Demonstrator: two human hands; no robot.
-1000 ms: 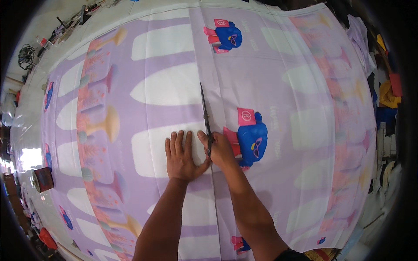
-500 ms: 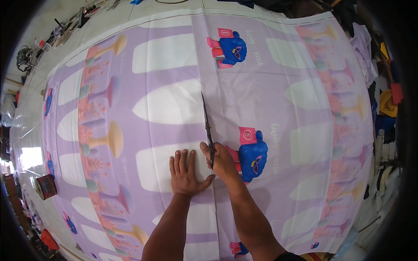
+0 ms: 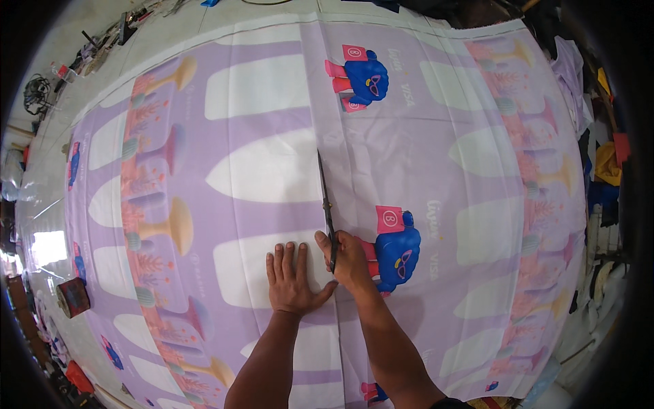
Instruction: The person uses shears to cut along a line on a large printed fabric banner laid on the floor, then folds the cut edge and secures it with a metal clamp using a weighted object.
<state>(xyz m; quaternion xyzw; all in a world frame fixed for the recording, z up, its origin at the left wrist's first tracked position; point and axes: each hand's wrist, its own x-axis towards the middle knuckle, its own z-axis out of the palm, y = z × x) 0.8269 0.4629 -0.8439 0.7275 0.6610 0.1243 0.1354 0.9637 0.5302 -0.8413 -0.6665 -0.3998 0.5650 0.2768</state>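
A large sheet of printed fabric (image 3: pixel 409 157), lilac with white arch shapes and blue cartoon figures, lies spread before me. My right hand (image 3: pixel 350 260) is closed round the handles of long dark scissors (image 3: pixel 325 194). Their blades point away from me along a lengthwise line between the two halves of the print, and look nearly closed. To the left of the scissors, my left hand (image 3: pixel 293 283) lies flat on the fabric, fingers spread, its thumb reaching toward my right hand. Behind my hands the line runs on toward me as a cut-like edge.
A rusty square tin (image 3: pixel 72 297) stands at the fabric's left edge. Coiled dark wire (image 3: pixel 37 94) and scraps lie on the pale floor at far left. Piled cloth, including a yellow piece (image 3: pixel 606 162), and clutter line the right side.
The fabric has shifted slightly toward me. Both hands and the scissors have come slightly nearer with it, and the blades stay along the same line.
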